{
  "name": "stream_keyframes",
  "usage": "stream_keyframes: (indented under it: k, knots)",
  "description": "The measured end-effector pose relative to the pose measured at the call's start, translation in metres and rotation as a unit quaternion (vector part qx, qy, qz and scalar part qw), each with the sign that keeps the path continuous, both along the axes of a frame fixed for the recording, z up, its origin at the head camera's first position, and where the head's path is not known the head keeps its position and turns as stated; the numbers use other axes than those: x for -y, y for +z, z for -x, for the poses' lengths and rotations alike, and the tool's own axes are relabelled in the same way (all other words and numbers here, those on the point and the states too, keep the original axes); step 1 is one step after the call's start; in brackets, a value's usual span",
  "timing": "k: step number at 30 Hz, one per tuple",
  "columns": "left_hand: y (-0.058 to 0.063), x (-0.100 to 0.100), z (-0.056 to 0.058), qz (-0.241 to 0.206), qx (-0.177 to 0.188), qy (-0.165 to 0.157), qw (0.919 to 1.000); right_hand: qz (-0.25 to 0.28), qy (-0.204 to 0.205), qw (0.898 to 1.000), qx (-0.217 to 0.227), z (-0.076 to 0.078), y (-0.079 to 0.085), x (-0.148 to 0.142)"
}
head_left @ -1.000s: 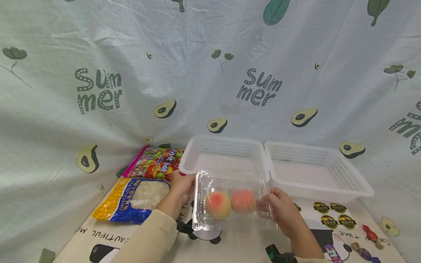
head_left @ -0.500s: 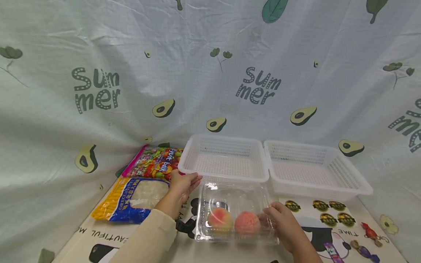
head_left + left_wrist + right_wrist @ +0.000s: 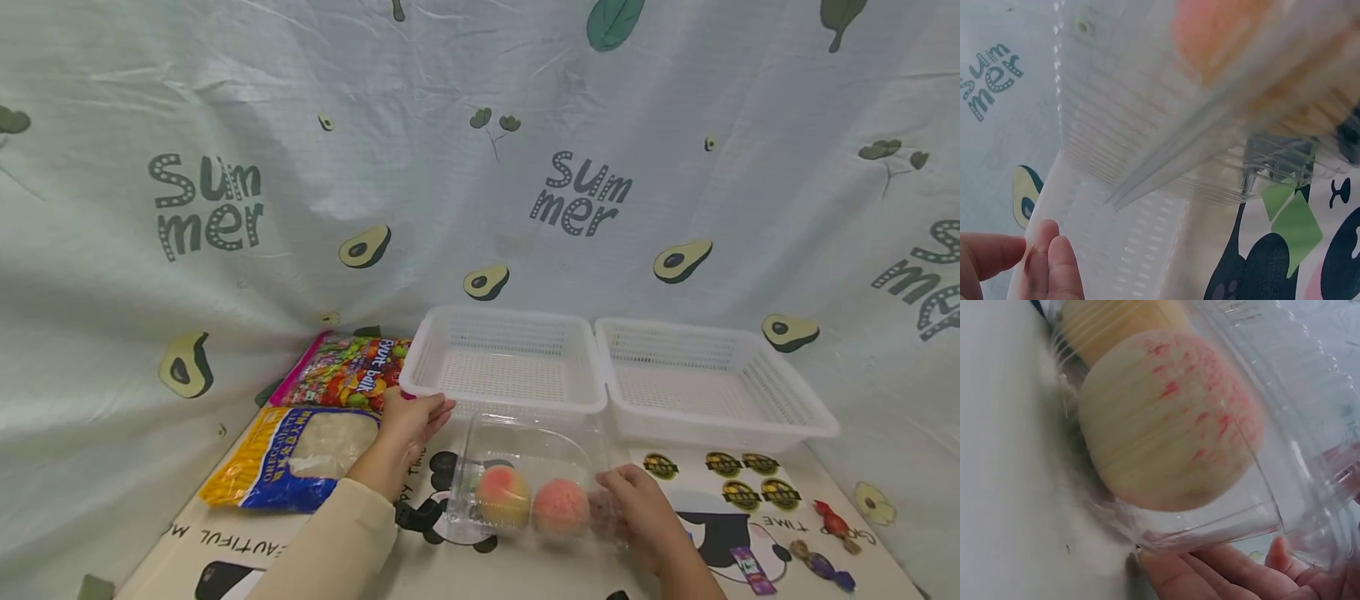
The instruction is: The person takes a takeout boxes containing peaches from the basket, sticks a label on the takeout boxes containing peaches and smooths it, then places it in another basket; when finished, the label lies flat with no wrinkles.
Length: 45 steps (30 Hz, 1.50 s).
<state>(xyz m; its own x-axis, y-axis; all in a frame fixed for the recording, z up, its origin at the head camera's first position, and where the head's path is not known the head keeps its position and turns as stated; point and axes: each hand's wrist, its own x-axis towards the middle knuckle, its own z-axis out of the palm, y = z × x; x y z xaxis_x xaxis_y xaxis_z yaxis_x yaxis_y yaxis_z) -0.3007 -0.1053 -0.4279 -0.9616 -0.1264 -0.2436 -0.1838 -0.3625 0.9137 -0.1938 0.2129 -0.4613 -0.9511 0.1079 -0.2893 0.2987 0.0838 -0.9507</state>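
A pale sleeve (image 3: pixel 330 542) reaches in across the printed desk (image 3: pixel 450 579), with wrapped sweets scattered at the near right: a purple packet (image 3: pixel 752 571), a purple twist-wrapped sweet (image 3: pixel 822 569) and a red one (image 3: pixel 836 519). The right hand (image 3: pixel 637 508) has a firm grip on the right end of a clear plastic container (image 3: pixel 540 446), which sits tilted in front of the left basket (image 3: pixel 517 375), its near side lower. Whether the container touches the desk cannot be told. Inside, side by side toward the lower edge, lie a yellow-and-red peach (image 3: pixel 502 496) and a pink peach (image 3: pixel 560 507), the pink one nearer the right hand. To the left of the container, the left hand (image 3: pixel 411 425) has a loose grip that holds nothing, fingers extended near the front left corner of the left basket; contact with the rim cannot be judged. Five round gold-and-black labels (image 3: pixel 723 464) are spread to the right of the container. Beyond the left forearm lies a yellow-and-blue pasta bag (image 3: pixel 300 458), with a pink-edged, fruit-printed bag (image 3: pixel 345 367) behind it, beside the left basket. The right basket (image 3: pixel 705 404), also white and perforated, stands alongside. A pale curtain (image 3: pixel 450 192) printed with avocados and the word "Summer" hangs behind everything.
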Motion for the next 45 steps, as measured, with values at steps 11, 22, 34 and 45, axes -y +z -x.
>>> stream_keyframes:
  k: [11,22,34,45]
  knots:
    - [-0.002,0.004,-0.002,0.004,0.002,0.005,1.0000,-0.100,0.004,0.994,0.041,0.000,0.009,0.002]
    - [-0.004,0.004,-0.021,0.089,0.016,-0.011,0.9958,-0.178,0.023,0.983,0.025,-0.006,0.023,-0.008]
    - [-0.007,-0.005,-0.064,0.294,-0.077,-0.107,0.9468,-0.230,0.068,0.971,0.009,0.001,0.035,-0.024]
    - [-0.012,-0.007,-0.086,0.360,-0.084,-0.175,0.9126,-0.251,0.075,0.965,-0.004,0.020,0.039,-0.060]
